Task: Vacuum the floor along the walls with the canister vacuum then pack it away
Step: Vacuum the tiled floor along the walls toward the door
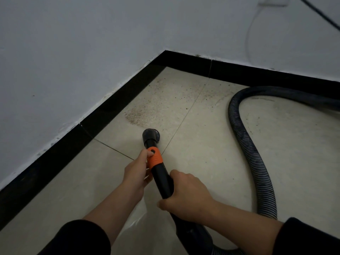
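I hold a black vacuum wand (160, 173) that points toward the room corner. My left hand (137, 172) grips it at the orange collar (155, 157). Lower down, my right hand (185, 196) wraps around the black tube. The round nozzle (151, 134) touches the beige tile floor just short of a patch of dark dust and grit (143, 113). The ribbed black hose (246, 144) loops across the floor on the right and runs off the right edge. The canister itself is out of view.
Two white walls meet at a corner, each with a black skirting board (114, 105) along its base. More specks lie scattered toward the corner (174, 89). A white wall socket (274, 1) with a white cable and a dark cable sits at the top right.
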